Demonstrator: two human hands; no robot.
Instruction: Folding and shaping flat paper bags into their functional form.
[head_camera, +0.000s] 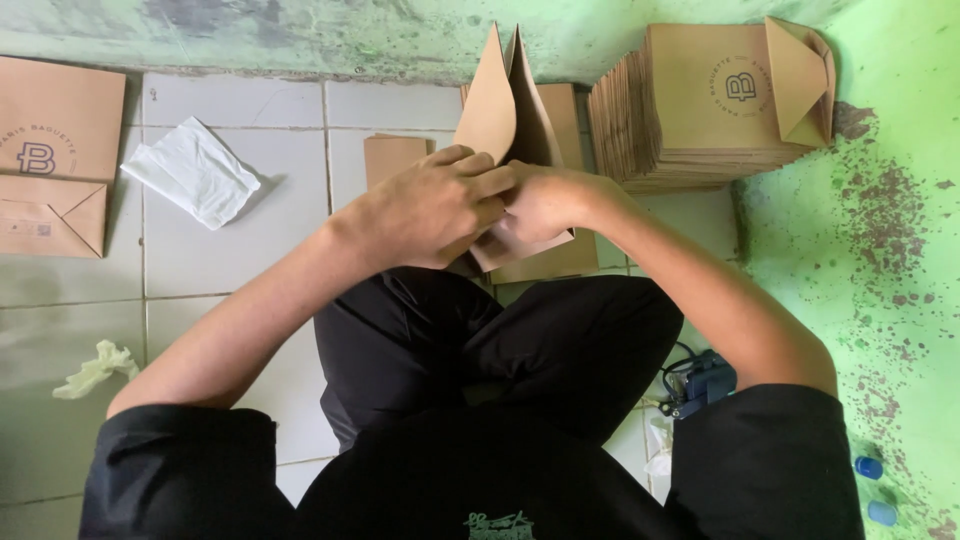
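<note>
Both hands, left hand and right hand, were pinched together on a half-folded brown kraft paper bag, upright above the lap for creasing; the stack of flat brown bags sat within reach.

Paper bag between hands: plain kraft brown. Stack of bags: same brown, dark round emblem. Floor tiles: white, grey grout. Wall: pale green, brown speckles. Trousers, shirt: black. Cloth: white. Bottle caps: blue.
</note>
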